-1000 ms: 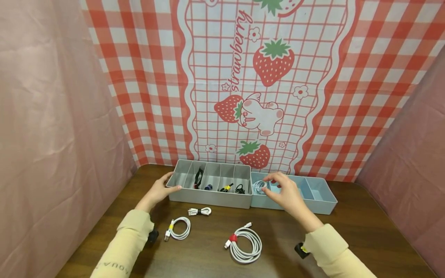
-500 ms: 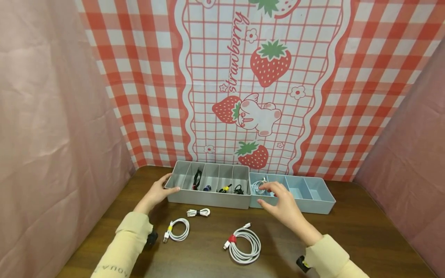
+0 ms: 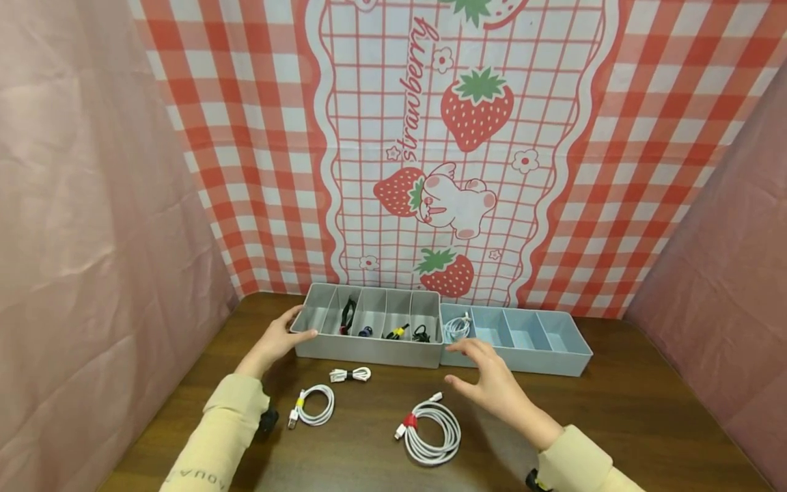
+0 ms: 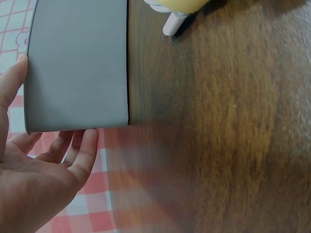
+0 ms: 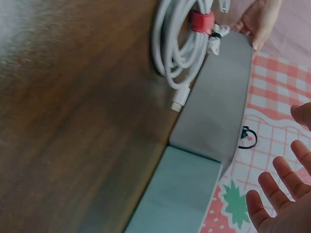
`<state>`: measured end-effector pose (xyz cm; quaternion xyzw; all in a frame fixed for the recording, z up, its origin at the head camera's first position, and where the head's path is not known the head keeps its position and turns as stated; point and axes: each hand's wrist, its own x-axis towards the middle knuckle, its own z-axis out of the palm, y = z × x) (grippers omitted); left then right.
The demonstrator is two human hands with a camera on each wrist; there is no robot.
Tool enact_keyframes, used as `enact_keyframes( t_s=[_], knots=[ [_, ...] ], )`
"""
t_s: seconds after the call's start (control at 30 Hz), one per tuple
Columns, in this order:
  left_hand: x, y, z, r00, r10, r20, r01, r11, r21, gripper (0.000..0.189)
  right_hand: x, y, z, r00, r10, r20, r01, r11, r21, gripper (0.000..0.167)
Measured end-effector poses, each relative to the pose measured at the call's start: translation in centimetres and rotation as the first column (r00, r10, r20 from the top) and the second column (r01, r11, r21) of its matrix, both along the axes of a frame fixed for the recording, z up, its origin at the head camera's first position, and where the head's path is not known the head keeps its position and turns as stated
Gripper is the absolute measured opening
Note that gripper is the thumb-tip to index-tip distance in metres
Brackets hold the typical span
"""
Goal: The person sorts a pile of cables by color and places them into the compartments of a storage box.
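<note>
My left hand (image 3: 274, 347) grips the left end of a grey divided storage box (image 3: 369, 351), its thumb on the front rim and fingers against the end wall. My right hand (image 3: 494, 384), fingers spread and holding nothing, is just in front of a light blue divided box (image 3: 522, 361). A coiled white cable (image 3: 457, 327) lies in that box's leftmost compartment. On the table are a large white charging cable with a red tie (image 3: 433, 437), a white cable with a yellow tie (image 3: 316, 406) and a small white cable with a black tie (image 3: 350, 374).
Inside the grey box are a black cable (image 3: 348, 316), a dark blue cable (image 3: 365, 331), a black cable with a yellow tie (image 3: 397, 333) and another black one (image 3: 421, 334). Both boxes stand end to end before a strawberry-print cloth (image 3: 418, 137) on the wooden table (image 3: 356, 465).
The right hand has let go of the coiled white cable in the blue box's leftmost compartment and drawn back toward me, out of the box. My left hand stays on the grey box.
</note>
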<state>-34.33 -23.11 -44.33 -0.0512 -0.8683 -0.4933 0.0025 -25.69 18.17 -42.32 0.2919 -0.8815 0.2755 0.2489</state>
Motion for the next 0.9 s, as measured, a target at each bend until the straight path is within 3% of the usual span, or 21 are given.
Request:
enact_keyframes(
  t_s=[0.23,0.57,0.9],
  knots=[
    [-0.1,0.1,0.1,1.0,0.0,0.006,0.0,1.0,-0.028,0.078,0.2,-0.2,-0.9,0.998,-0.002,0.057,0.0,0.999,0.047,0.047],
    [0.1,0.0,0.2,1.0,-0.003,0.015,0.004,1.0,-0.025,0.08,0.2,-0.3,-2.2,0.999,0.034,0.042,-0.039,0.992,0.12,0.046],
    [0.1,0.2,0.3,1.0,0.003,0.016,-0.002,0.999,-0.036,0.076,-0.2,-0.3,-3.1,0.994,0.022,0.11,-0.045,0.976,0.214,0.047]
  ],
)
